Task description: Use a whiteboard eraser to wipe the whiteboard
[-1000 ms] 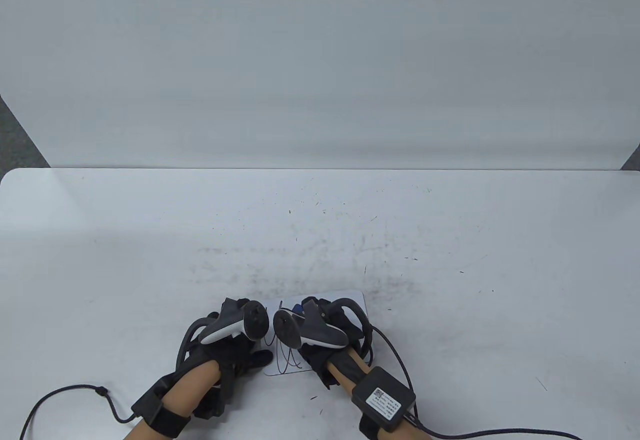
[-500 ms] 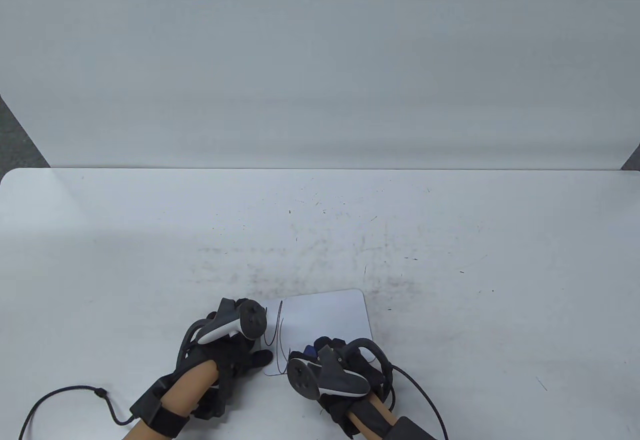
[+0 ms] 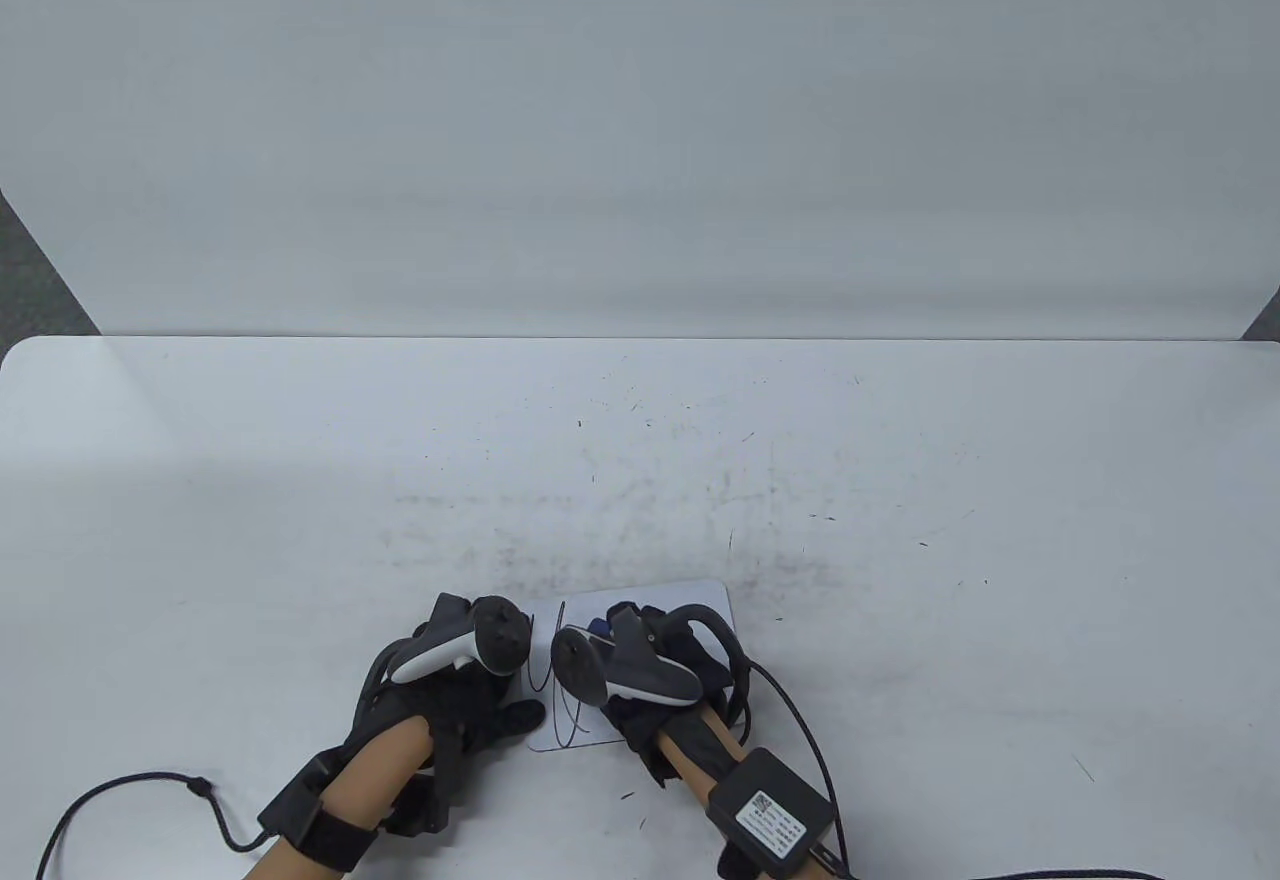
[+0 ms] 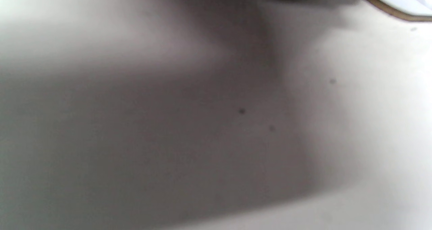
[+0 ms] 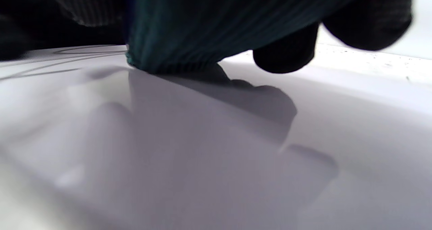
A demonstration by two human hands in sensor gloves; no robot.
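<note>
A white bench [image 3: 900, 480] fills the lower half of the table view, backed by a plain white panel [image 3: 640, 120]; the bench surface carries faint reddish smudges and small dark flecks near its centre.

A small white whiteboard [image 3: 722, 602] with rounded corners lies flat on the bench near the bottom edge, mostly covered by the two hands. Black looping pen lines [image 3: 566, 710] remain on its left part, between the hands.

The left hand [image 3: 470, 710] rests at the board's left edge, thumb pointing toward the pen lines. Its grip cannot be determined: the tracker [image 3: 465, 645] hides the fingers, and the left wrist view shows only shaded bench [image 4: 202, 122] and one board corner [image 4: 401, 0].

The right hand [image 3: 660, 695] lies over the board's upper middle, its tracker [image 3: 625, 670] on top. A small blue patch of the whiteboard eraser [image 3: 600, 629] shows at the hand's far edge. In the right wrist view, the dark ribbed eraser [image 5: 216, 31] sits with its lower edge touching the whiteboard [image 5: 202, 149], gloved fingertips [image 5: 287, 58] closed beside it; the right grip holds the eraser against the board.
</note>
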